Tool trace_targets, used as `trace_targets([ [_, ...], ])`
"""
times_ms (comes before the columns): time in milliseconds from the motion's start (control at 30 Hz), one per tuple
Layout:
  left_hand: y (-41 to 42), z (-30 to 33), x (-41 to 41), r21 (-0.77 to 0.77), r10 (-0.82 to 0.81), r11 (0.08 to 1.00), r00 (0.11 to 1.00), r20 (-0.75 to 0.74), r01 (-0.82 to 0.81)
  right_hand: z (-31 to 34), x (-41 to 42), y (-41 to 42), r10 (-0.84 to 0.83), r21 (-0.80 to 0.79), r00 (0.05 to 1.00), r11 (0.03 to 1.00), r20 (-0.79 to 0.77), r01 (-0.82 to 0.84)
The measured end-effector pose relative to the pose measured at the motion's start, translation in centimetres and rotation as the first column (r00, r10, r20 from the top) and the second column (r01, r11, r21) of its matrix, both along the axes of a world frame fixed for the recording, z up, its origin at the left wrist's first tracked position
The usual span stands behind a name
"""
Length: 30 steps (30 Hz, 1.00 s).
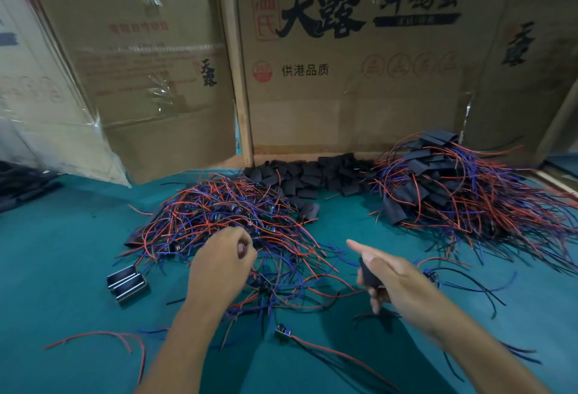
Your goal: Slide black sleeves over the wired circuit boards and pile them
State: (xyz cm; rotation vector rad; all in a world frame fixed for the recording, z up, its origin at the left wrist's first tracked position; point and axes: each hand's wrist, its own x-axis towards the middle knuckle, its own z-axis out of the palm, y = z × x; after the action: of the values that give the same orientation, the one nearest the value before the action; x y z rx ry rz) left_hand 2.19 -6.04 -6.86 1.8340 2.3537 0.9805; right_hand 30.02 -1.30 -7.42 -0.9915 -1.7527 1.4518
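1. At far left on my green table (62, 237) I see two small black blocks with pale edges (126, 282), lying side by side, apart from the wires.
2. My left hand (220, 263) is curled at the near edge of the heap of unsleeved wired boards (219, 215), fingers bent in among the red and blue wires; I cannot tell which one it pinches.
3. One loose board with a red lead (283, 330) lies near me, between my forearms.
4. Behind the heap, empty black sleeves (309, 174) are strewn along the foot of the cardboard wall (344, 96).
5. My right hand (384, 274) grips a single black sleeve (369, 274) between thumb and curled fingers, forefinger stretched out.
6. At far right sits the pile of sleeved boards (453, 180), wires trailing outward.
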Motion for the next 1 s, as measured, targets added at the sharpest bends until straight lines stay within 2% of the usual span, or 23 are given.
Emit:
trace_targets([
  [67, -0.4, 0.5, -0.9, -0.08, -0.19, 0.978, 0.982, 0.017, 0.19, -0.5, 0.4, 0.2, 0.036, 0.0, 0.999, 0.999, 0.001, -0.036],
  [133, -0.8, 0.6, -1.4, -0.252, -0.397, 0.885, 0.917, 0.031, 0.391, -1.1, 0.6, 0.4, 0.062, -0.03, 0.998, 0.998, -0.007, -0.062],
  [200, -1.0, 0.3, -1.4, -0.38, -0.488, 0.804, 0.873, 0.017, 0.457, -1.7, 0.8, 0.6, 0.085, -0.061, 0.996, 0.995, 0.0, -0.084],
  [267, -0.8, 0.1, -1.4, -0.409, -0.489, 0.798, 0.872, -0.013, 0.441, -2.0, 0.9, 0.8, 0.106, -0.081, 0.994, 0.991, 0.017, -0.104],
  [400, -0.6, 0.8, -1.3, -0.362, -0.438, 0.851, 0.895, -0.086, 0.381, -1.7, 1.0, 0.9, 0.078, -0.022, 0.997, 0.997, 0.026, -0.078],
  [600, -1.7, 2.9, -0.9, -0.063, -0.415, 0.909, 0.908, -0.057, 0.411, -1.1, 1.0, 0.7, 0.06, 0.036, 0.998, 0.998, -0.011, -0.059],
  [700, -2.4, 3.9, -0.2, 0.088, -0.4, 0.914, 0.915, 0.057, 0.395, -0.9, 1.1, 0.6, 0.059, 0.048, 0.998, 0.997, -0.013, -0.058],
  [833, -2.8, 4.6, 0.8, 0.194, -0.375, 0.923, 0.891, 0.258, 0.332, -0.9, 1.2, 0.7, 0.036, 0.023, 0.999, 0.999, 0.026, -0.037],
  [1000, -2.8, 5.0, 1.9, 0.132, -0.276, 0.96, 0.751, 0.6, 0.248, -1.0, 1.2, 0.8, 0.0, 0.004, 1.0, 1.0, -0.012, 0.0],
])
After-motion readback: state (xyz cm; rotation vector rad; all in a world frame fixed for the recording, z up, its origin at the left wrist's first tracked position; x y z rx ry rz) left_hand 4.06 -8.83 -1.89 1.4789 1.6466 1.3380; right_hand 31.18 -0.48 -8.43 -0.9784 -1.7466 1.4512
